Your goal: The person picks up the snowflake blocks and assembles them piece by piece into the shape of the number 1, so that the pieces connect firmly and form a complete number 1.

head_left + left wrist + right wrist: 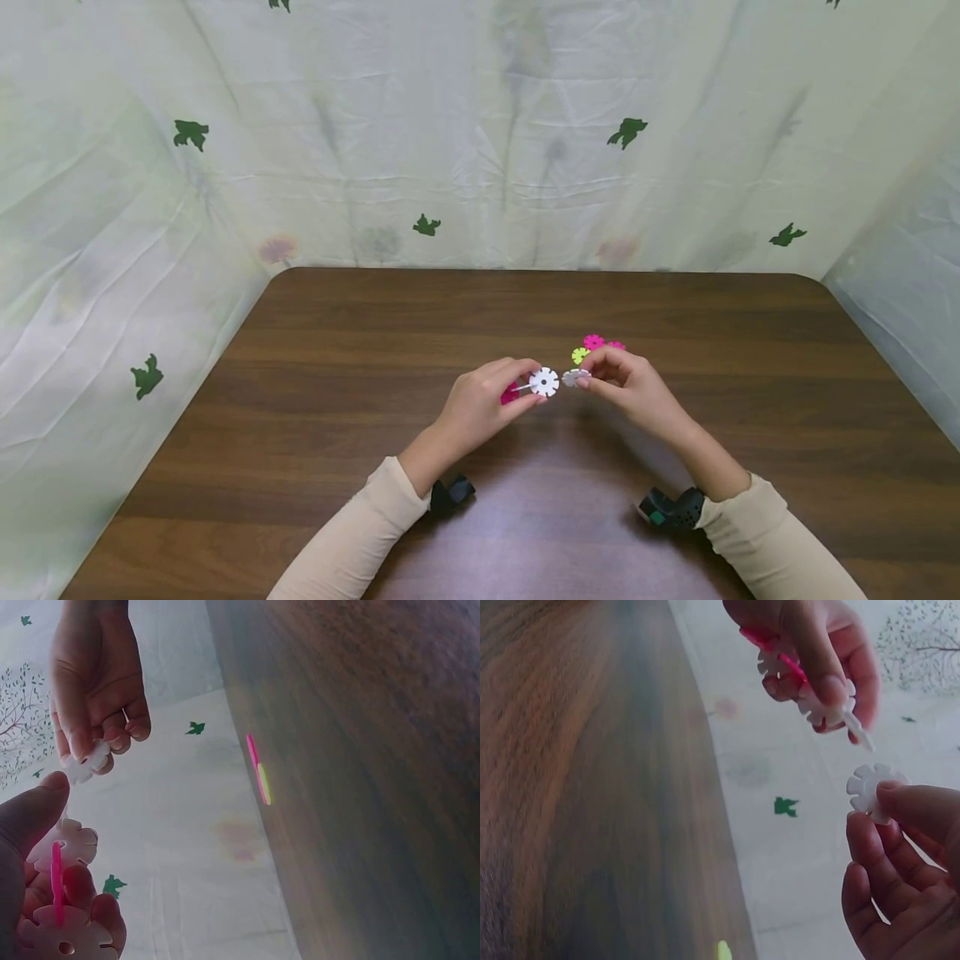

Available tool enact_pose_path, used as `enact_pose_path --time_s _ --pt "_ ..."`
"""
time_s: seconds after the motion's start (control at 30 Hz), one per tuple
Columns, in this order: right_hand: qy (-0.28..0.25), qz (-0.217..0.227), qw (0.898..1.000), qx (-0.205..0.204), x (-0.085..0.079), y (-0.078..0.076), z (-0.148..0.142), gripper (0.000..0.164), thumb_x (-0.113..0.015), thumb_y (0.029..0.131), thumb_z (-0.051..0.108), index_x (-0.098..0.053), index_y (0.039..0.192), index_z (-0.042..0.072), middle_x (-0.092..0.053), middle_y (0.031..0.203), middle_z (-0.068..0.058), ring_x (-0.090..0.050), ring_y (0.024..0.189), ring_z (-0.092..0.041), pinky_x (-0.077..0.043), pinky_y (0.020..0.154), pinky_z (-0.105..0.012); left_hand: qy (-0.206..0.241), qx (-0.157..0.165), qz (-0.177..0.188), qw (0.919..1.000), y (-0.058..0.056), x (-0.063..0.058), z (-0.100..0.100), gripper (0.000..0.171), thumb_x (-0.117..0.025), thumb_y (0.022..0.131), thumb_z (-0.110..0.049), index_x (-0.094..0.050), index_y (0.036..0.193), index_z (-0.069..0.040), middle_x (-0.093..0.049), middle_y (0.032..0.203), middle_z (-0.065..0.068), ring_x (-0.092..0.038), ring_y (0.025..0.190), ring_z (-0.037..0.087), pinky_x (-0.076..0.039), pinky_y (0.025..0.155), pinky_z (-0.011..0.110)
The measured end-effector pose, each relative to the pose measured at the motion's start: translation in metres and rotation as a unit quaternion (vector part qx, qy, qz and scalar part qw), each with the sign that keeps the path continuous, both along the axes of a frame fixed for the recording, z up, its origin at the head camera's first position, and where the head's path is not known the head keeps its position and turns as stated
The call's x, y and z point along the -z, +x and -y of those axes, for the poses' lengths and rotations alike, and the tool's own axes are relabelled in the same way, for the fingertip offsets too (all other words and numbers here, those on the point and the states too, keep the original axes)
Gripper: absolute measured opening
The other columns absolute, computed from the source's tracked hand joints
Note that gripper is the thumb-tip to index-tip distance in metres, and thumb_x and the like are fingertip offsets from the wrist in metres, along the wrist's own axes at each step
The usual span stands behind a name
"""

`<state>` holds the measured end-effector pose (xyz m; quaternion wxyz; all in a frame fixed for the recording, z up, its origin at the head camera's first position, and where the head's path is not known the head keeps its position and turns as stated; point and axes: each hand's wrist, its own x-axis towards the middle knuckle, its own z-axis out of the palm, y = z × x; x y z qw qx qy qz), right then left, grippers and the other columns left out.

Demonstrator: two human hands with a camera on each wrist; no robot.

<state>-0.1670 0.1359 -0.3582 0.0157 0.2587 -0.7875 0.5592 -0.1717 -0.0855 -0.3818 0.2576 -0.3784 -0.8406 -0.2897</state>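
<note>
My left hand [472, 400] grips a chain of flat, notched plastic discs slotted into one another. In it a white disc [543, 382] faces the head camera, beside a pink disc [509, 392]. The left wrist view shows that pink disc edge-on between white ones. Between thumb and fingers, my right hand [637, 392] pinches a single white notched disc [864, 791]. A small gap separates this disc from the chain's nearest end in the head view. Fingers cover part of the chain.
Just beyond my right hand, pink discs [593, 342] and a yellow-green disc [580, 356] lie on the brown wooden table [375, 325]. A pale curtain [465, 133] with green leaf-like shapes hangs behind the table and along its sides.
</note>
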Motion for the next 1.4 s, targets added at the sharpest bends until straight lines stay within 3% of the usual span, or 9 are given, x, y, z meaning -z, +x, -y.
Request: enact_pose_path --time_s 0.13,0.43,0.77,0.93,1.03,1.17,1.4 --pt "0.001 -0.010 1.000 -0.009 -0.001 0.002 0.002 0.012 -0.062 0.077 -0.011 -0.056 0.087 -0.007 -0.056 0.081 -0.014 -0.055 0.069 -0.014 -0.048 0.061 -0.025 0.000 0.003 0.001 1.0000 0.000 0.000 -0.001 0.033 -0.076 0.072 -0.025 -0.064 0.098 -0.007 -0.062 0.082 -0.001 -0.051 0.066 0.005 -0.042 0.057 0.016" --pt "0.015 -0.051 0.999 -0.012 0.019 -0.009 -0.002 0.017 -0.066 0.076 -0.006 -0.061 0.089 0.002 -0.059 0.083 -0.005 -0.054 0.072 -0.015 -0.048 0.062 -0.025 -0.005 0.006 0.003 1.0000 0.000 0.000 -0.001 0.032 -0.075 0.073 -0.025 -0.065 0.097 -0.007 -0.061 0.079 -0.001 -0.048 0.064 0.004 -0.040 0.055 0.015" --pt "0.025 -0.139 0.990 -0.016 0.017 -0.013 0.000 0.021 -0.069 0.072 -0.008 -0.065 0.084 0.009 -0.062 0.080 0.002 -0.057 0.072 -0.012 -0.047 0.064 -0.024 0.001 0.017 -0.011 0.9998 0.001 -0.002 -0.001 0.031 -0.076 0.073 -0.022 -0.065 0.097 -0.006 -0.062 0.083 -0.001 -0.053 0.068 0.007 -0.043 0.059 0.016" --pt "0.019 -0.165 0.986 -0.023 0.015 -0.012 0.004 0.021 -0.069 0.069 -0.011 -0.065 0.082 0.006 -0.062 0.077 -0.001 -0.057 0.070 -0.013 -0.046 0.062 -0.023 0.002 0.028 -0.016 0.9995 0.000 -0.002 -0.001 0.032 -0.075 0.073 -0.023 -0.065 0.097 -0.005 -0.063 0.084 0.000 -0.055 0.068 0.009 -0.043 0.059 0.016" --pt "0.022 -0.175 0.984 -0.018 0.006 -0.006 0.009 0.020 -0.069 0.069 -0.013 -0.064 0.080 0.002 -0.062 0.076 -0.005 -0.056 0.069 -0.014 -0.045 0.060 -0.023 0.001 0.029 -0.013 0.9995 0.000 -0.003 0.000 0.031 -0.076 0.073 -0.023 -0.065 0.096 -0.005 -0.063 0.083 0.000 -0.054 0.066 0.008 -0.042 0.058 0.015" --pt "0.021 -0.153 0.988 -0.004 -0.008 0.003 0.013 0.016 -0.068 0.069 -0.015 -0.064 0.080 -0.003 -0.062 0.076 -0.010 -0.056 0.070 -0.014 -0.045 0.059 -0.024 -0.002 0.027 -0.003 0.9996 -0.001 -0.004 0.001 0.031 -0.076 0.073 -0.023 -0.066 0.096 -0.006 -0.064 0.084 -0.001 -0.053 0.067 0.006 -0.042 0.058 0.014" --pt "-0.027 -0.060 0.998 -0.015 0.017 -0.010 0.006 0.017 -0.066 0.074 -0.011 -0.065 0.087 -0.001 -0.061 0.083 -0.008 -0.057 0.070 -0.013 -0.049 0.061 -0.024 -0.003 0.028 0.014 0.9995 -0.002 -0.005 0.004 0.033 -0.075 0.073 -0.024 -0.067 0.100 -0.006 -0.066 0.092 0.001 -0.060 0.080 0.009 -0.047 0.068 0.019"
